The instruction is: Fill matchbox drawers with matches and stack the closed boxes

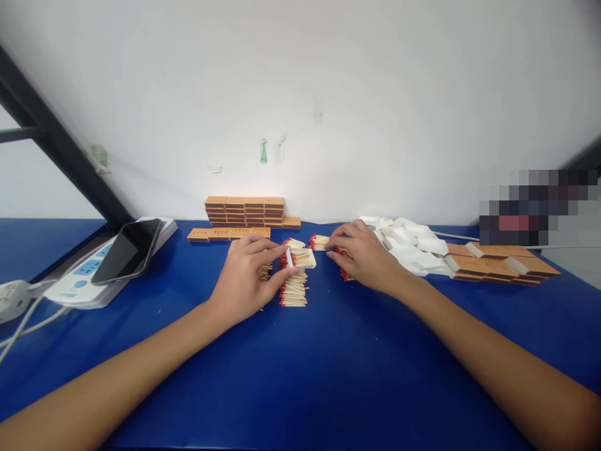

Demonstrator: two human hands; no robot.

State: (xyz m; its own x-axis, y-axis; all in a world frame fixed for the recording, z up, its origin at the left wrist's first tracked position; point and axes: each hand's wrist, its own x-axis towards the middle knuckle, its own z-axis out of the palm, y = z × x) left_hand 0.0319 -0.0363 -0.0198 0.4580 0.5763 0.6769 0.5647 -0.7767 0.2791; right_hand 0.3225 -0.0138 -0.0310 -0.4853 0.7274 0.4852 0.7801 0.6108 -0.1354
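Observation:
My left hand (246, 269) pinches a small white matchbox tray (300, 257) partly filled with red-tipped matches, thumb and fingers closed on its left end. Below the tray lies a heap of loose matches (293, 292) on the blue table (300, 376). My right hand (364, 257) rests palm down over another bunch of matches (319, 242), fingers curled onto them; I cannot tell how many it grips.
A stack of orange matchbox sleeves (245, 212) stands against the white wall, with a row (228, 234) in front. White empty trays (408, 244) and more orange sleeves (498, 263) lie to the right. A phone (128, 250) rests on a power strip (84, 275) at left.

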